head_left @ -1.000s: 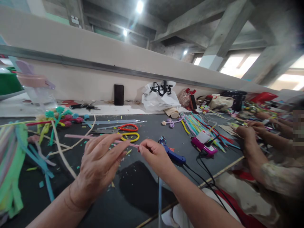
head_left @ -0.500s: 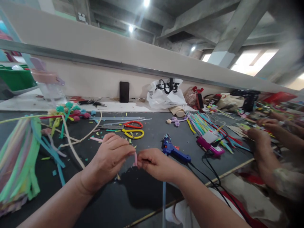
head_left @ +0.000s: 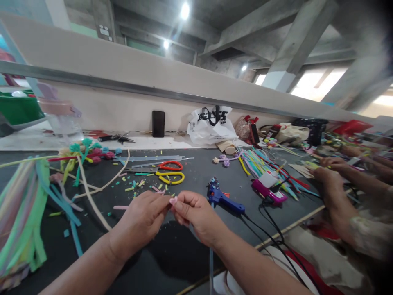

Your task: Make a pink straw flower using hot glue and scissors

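My left hand (head_left: 139,221) and my right hand (head_left: 198,215) meet fingertip to fingertip above the dark table. Pinched between them is a small pink chenille stem piece (head_left: 173,201), bent into a little bunch; the fingers cover part of it. Just beyond, yellow-and-red-handled scissors (head_left: 170,177) lie among coloured stem clippings (head_left: 141,183). A blue glue gun (head_left: 225,199) rests to the right of my right hand, a clear stick running from its back end. Near my left wrist lies a straight pink stem (head_left: 120,207).
At left, a thick bundle of pastel chenille stems (head_left: 23,213) lies below finished coloured pieces (head_left: 87,151). A magenta glue gun (head_left: 270,191) and more stems (head_left: 260,162) lie to the right, with cords trailing over the edge. A co-worker's hands (head_left: 330,184) are at far right.
The pink piece stood as a short upright strip between my hands; now it is folded into a small bunch. My fingertips have drawn closer together, and the view has shifted slightly.
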`<state>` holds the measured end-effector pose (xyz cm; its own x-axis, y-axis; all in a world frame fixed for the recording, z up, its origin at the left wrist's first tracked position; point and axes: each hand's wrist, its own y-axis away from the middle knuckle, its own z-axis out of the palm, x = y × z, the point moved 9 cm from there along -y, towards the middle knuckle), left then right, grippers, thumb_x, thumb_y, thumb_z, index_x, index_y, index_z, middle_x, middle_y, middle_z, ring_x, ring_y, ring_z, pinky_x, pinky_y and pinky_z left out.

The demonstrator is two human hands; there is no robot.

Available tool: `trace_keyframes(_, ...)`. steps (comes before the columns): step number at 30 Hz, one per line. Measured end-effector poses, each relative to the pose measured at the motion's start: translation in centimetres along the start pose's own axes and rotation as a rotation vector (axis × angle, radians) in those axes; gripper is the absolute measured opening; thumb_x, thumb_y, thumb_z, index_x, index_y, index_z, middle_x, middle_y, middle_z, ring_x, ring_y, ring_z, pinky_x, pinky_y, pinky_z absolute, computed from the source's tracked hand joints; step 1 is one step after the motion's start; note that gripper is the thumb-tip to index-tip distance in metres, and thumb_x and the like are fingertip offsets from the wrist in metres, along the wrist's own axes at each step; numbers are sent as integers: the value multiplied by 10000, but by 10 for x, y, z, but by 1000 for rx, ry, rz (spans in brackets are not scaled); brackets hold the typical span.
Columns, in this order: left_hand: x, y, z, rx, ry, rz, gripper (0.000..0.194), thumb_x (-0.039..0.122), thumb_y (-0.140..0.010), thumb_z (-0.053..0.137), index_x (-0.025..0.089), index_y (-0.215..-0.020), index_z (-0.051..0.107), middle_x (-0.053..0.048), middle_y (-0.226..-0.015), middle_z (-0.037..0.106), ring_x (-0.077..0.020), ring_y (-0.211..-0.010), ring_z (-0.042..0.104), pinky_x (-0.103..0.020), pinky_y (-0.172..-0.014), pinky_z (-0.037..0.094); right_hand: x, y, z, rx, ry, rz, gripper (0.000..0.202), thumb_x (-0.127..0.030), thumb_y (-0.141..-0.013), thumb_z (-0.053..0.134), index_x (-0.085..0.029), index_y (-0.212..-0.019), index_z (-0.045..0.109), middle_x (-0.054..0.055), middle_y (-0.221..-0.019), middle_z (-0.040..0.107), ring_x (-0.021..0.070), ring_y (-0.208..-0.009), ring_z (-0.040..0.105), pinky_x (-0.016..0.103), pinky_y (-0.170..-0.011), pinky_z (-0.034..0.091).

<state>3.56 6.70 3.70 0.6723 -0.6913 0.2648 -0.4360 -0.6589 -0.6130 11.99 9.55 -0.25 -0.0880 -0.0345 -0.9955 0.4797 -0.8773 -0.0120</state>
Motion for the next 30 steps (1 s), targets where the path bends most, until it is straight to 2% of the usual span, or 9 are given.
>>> trace_keyframes(2, -1, 0, 8, -74, 5, -30, 236, 120, -857, 383, 175, -766, 594, -48, -709, 627, -179, -688, 565, -301, -653, 442, -8, 1, -9, 114, 197, -47, 326, -446, -789, 587, -178, -629, 490, -63, -473, 431, 73, -442, 335, 212, -446, 248)
trace_keyframes(5, -2, 0, 14, -116, 122, -100, 236, 136, -874, 365, 186, -776, 574, -32, -718, 616, -159, -691, 559, -275, -662, 436, -22, 5, -15, 200, 457, -150, 325, -408, -805, 553, -183, -589, 463, -61, -507, 385, 85, -495, 331, 216, -474, 263)
trace_keyframes(11, -7, -6, 11, -53, 392, -246, 235, 183, -862, 410, 189, -718, 596, -8, -670, 596, -137, -643, 541, -240, -612, 427, -30, 6, -15, 212, 621, -233, 275, -329, -824, 519, -184, -594, 475, -50, -546, 414, 98, -542, 380, 214, -520, 301)
trace_keyframes(14, -12, -8, 8, -62, 491, -339, 215, 221, -841, 456, 184, -727, 635, -8, -672, 607, -142, -648, 552, -233, -598, 434, -32, 6, -14, 222, 677, -262, 247, -302, -829, 513, -187, -613, 483, -42, -564, 449, 103, -552, 410, 216, -535, 314)
trace_keyframes(17, -16, -8, 7, -65, 588, -427, 220, 281, -827, 490, 177, -714, 647, -3, -648, 588, -127, -582, 527, -212, -517, 410, -36, 9, -11, 234, 817, -322, 230, -255, -834, 500, -193, -616, 464, -34, -574, 471, 105, -541, 422, 224, -534, 302)
trace_keyframes(23, -28, 4, 25, -88, 798, -625, 234, 375, -830, 505, 172, -810, 619, 65, -441, 468, -94, -413, 441, -204, -449, 362, -44, 18, 6, 226, 1160, -507, 248, -213, -870, 437, -197, -623, 458, 5, -603, 522, 142, -599, 441, 283, -634, 307)
trace_keyframes(26, -31, 7, 26, -71, 805, -646, 237, 389, -835, 505, 175, -810, 604, 69, -443, 466, -91, -415, 439, -202, -453, 354, -44, 17, 2, 253, 1071, -459, 222, -242, -868, 460, -193, -657, 506, 17, -623, 553, 151, -616, 471, 280, -626, 326)
trace_keyframes(28, -32, 7, 23, -58, 779, -651, 233, 388, -837, 508, 176, -812, 602, 72, -447, 460, -88, -421, 438, -201, -459, 348, -36, 12, -4, 256, 904, -332, 183, -258, -851, 492, -190, -685, 527, 10, -614, 556, 141, -583, 480, 257, -579, 340)
trace_keyframes(30, -32, 6, 18, -44, 728, -647, 224, 377, -837, 513, 175, -816, 606, 74, -459, 456, -85, -435, 440, -199, -470, 341, -19, 6, -12, 243, 651, -135, 133, -270, -820, 535, -186, -717, 540, -11, -588, 545, 118, -515, 473, 220, -492, 334)
